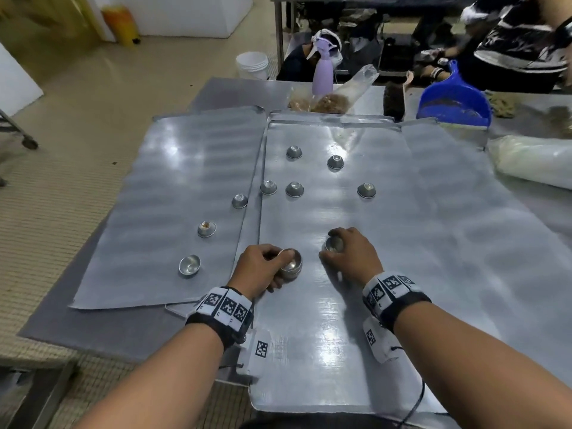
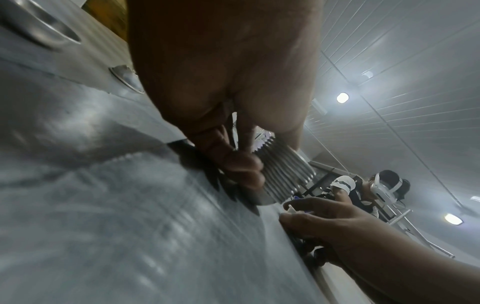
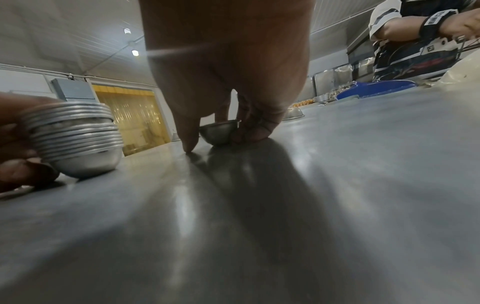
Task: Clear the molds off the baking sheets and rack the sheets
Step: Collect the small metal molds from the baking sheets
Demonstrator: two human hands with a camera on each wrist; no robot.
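Note:
Small round metal molds lie scattered on two flat baking sheets, the middle sheet [image 1: 325, 320] and the left sheet [image 1: 161, 193]. My left hand [image 1: 263, 267] grips a nested stack of molds [image 1: 291, 264] resting on the middle sheet; the stack [image 3: 78, 142] has many ribbed rims, also seen in the left wrist view [image 2: 283, 172]. My right hand [image 1: 346, 252] pinches a single mold [image 1: 333, 244] on the sheet, thumb and fingers curled round it [image 3: 221, 131]. Several loose molds sit farther back, such as one [image 1: 294, 189] and another [image 1: 366, 190]. Three more lie on the left sheet [image 1: 189, 265].
A purple spray bottle [image 1: 322, 69], a bag of crumbs [image 1: 337, 97], a brush and a blue dustpan [image 1: 455, 103] stand at the table's far edge. A white bag [image 1: 532, 162] lies at the right. Another person [image 1: 520, 41] works at the far right.

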